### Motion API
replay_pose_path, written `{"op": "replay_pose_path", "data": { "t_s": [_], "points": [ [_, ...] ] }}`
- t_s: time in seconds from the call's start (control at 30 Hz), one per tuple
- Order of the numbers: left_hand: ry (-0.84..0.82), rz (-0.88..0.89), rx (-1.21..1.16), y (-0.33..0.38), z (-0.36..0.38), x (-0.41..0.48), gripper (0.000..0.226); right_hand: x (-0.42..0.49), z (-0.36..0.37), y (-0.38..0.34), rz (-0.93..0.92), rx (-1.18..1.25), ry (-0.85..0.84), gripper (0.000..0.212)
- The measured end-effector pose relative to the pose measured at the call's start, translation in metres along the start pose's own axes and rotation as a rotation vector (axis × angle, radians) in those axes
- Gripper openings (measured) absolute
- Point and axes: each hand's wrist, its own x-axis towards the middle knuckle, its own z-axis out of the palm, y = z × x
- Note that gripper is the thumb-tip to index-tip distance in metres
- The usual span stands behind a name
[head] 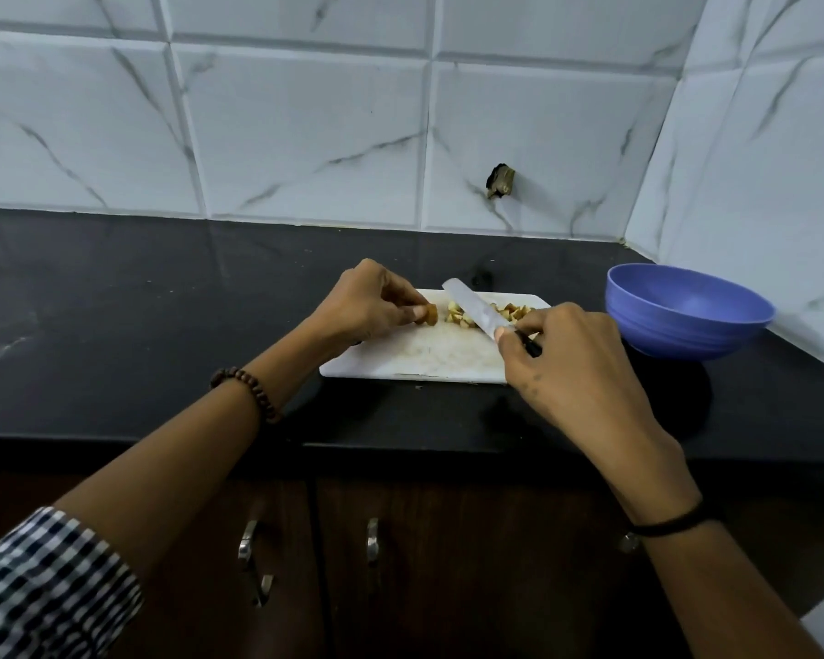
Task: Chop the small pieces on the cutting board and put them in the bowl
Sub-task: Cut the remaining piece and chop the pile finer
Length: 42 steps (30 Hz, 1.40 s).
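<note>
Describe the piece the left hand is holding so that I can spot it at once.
On the black countertop lies a white cutting board, left of the blue bowl. Near its far left corner, the left hand pinches a brown chunk. Unlike the pale diced pieces by the knife, it is larger, darker and uncut.

One cutting board (419, 359), one knife (472, 309), one bowl (686, 321), one larger piece (427, 315), small pieces (460, 317) too many to count, one left hand (367, 302), one right hand (572, 359).

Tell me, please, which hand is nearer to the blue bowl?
The right. The right hand, holding the knife, is just beside the blue bowl; the left hand is across the cutting board, pinching a piece.
</note>
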Motion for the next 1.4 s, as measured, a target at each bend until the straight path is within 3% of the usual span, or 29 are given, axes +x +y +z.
{"op": "replay_pose_path", "data": {
  "t_s": [0.2,0.7,0.87,1.17,1.4],
  "points": [
    [0.121,-0.014,0.306,-0.004,0.006,0.002,0.009,-0.003,0.004,-0.006,-0.098,0.068,-0.032,0.028],
    [0.142,-0.072,0.278,-0.004,0.005,0.003,0.011,0.000,0.019,-0.036,-0.149,-0.225,-0.086,0.028],
    [0.159,-0.096,0.306,-0.002,0.007,0.004,0.014,-0.002,0.015,-0.047,-0.172,-0.302,-0.169,0.023],
    [0.150,-0.061,0.283,-0.001,0.007,0.000,0.012,-0.014,-0.004,-0.042,-0.068,-0.282,-0.417,0.033],
    [0.078,-0.028,0.269,-0.005,0.004,0.005,0.015,-0.030,-0.030,-0.019,-0.116,-0.171,-0.160,0.035]
  ]
}}
